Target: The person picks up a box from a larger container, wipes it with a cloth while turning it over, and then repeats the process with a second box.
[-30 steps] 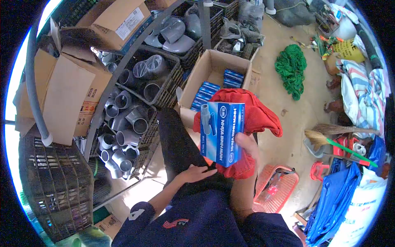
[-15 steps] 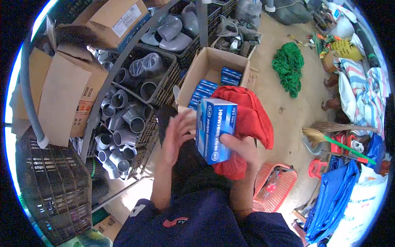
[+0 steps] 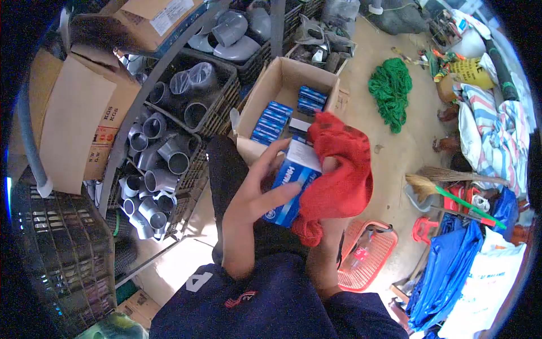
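In front of my chest, my left hand [image 3: 248, 200] grips a blue and white printed box [image 3: 289, 172], its fingers spread along the sides. A bunched red cloth [image 3: 344, 181] is in my right hand [image 3: 329, 164], pressed against the right side of the box. Most of that hand is hidden under the cloth; only a bit of finger shows. Just beyond, an open cardboard carton [image 3: 247, 125] contains several similar blue boxes [image 3: 272, 121] in two groups.
Black crates [image 3: 228, 104] of grey pipe fittings [image 3: 173, 155] fill the rack on the left. A green net heap [image 3: 390, 93] lies on the floor ahead. An orange basket [image 3: 370, 271] stands at my right, with brooms [image 3: 423, 186] and blue tarpaulin [image 3: 446, 271] further right.
My left hand has closed onto the box. The right hand's thumb has left the box's front, and the red cloth has come round against its right side. The box has tilted.
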### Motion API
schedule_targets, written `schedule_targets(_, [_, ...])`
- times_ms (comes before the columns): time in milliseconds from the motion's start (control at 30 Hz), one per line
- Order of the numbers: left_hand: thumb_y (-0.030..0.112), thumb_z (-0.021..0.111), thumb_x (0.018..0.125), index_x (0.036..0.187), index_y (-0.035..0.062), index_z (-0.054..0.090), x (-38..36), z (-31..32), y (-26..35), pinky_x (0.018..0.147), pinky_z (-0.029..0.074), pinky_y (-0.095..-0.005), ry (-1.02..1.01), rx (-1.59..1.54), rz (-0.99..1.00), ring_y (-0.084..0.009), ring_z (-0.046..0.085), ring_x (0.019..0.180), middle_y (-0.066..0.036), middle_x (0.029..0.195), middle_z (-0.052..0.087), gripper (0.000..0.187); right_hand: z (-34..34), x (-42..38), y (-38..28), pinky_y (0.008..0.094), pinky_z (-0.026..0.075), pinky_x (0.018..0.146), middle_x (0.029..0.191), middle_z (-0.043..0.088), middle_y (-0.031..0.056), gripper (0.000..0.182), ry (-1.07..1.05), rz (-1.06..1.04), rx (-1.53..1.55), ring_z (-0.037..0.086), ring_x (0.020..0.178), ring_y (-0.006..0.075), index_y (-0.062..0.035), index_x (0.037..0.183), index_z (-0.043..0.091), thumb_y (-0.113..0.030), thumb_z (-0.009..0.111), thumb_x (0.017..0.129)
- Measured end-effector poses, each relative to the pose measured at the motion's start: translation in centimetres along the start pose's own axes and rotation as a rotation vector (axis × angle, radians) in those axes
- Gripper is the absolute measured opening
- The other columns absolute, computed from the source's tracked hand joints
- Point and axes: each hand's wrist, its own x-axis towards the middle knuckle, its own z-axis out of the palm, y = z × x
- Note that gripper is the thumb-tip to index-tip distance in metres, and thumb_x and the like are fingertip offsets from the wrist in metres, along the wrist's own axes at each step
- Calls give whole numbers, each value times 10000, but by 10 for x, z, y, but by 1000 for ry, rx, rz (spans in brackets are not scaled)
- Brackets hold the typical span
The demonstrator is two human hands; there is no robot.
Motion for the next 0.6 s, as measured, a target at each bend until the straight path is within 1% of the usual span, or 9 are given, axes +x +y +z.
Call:
schedule_targets(67, [215,658,770,1341,-15,304,-1,5,-1,973,328,-318,71,-95,31,-205,482,1114,-147,1228,477,710,3,6,-15,311,408,886,1041,573,82,327,-42,48,198,564,967,206,-19,1045,585,-77,682,737])
schedule_targets(167, [210,646,792,1342,-20,304,2,6,-8,969,334,-313,145,-193,81,-206,485,1115,-142,1239,474,686,7,1,-18,315,411,891,1058,581,84,333,-38,167,300,561,989,205,-18,1044,592,-72,686,729])
schedule_targets(200, [209,641,798,1346,-19,299,3,9,-11,977,326,-315,257,-285,51,-205,484,1115,-142,1255,462,685,8,1,-14,315,411,891,1058,581,84,333,-43,168,301,561,989,205,-18,1044,592,-72,686,729])
schedule_targets(233, [209,636,804,1350,-18,294,4,11,-13,986,318,-316,370,-379,21,-204,483,1115,-141,1271,449,683,10,0,-6,316,413,892,1060,587,88,348,-86,13,187,562,990,205,-17,1054,590,-68,688,724])
schedule_targets(267, [207,629,813,1361,-17,281,3,10,-14,999,303,-318,363,-422,2,-200,467,1130,-139,1284,432,687,10,0,-2,317,416,893,1061,592,91,364,-129,-142,72,564,991,205,-16,1064,589,-65,691,718])
schedule_targets(433, [179,649,788,1345,-6,290,-8,6,3,994,306,-317,147,-148,14,-201,431,1166,-131,1251,453,688,5,-3,-4,302,417,884,1054,594,97,386,-116,-94,61,568,973,200,-13,1073,585,-63,695,706])
schedule_targets(500, [161,657,773,1333,-2,298,-6,7,4,988,311,-318,57,-67,136,-203,448,1147,-129,1250,458,685,7,-3,-4,298,418,880,1048,594,98,390,-122,-46,110,569,967,197,-10,1071,582,-61,696,702])
schedule_targets(567, [170,647,792,1333,-1,301,-3,5,-2,980,320,-311,66,-96,140,-200,467,1120,-127,1245,461,664,8,-3,-4,293,419,876,1042,593,100,393,-125,0,160,570,962,195,-8,1070,580,-59,698,698])
schedule_targets(600, [178,641,803,1332,-1,302,-1,8,-8,975,325,-306,236,-213,75,-199,476,1106,-124,1239,465,653,8,-3,-4,291,419,874,1039,593,100,395,-126,23,183,570,959,193,-7,1069,579,-58,699,696])
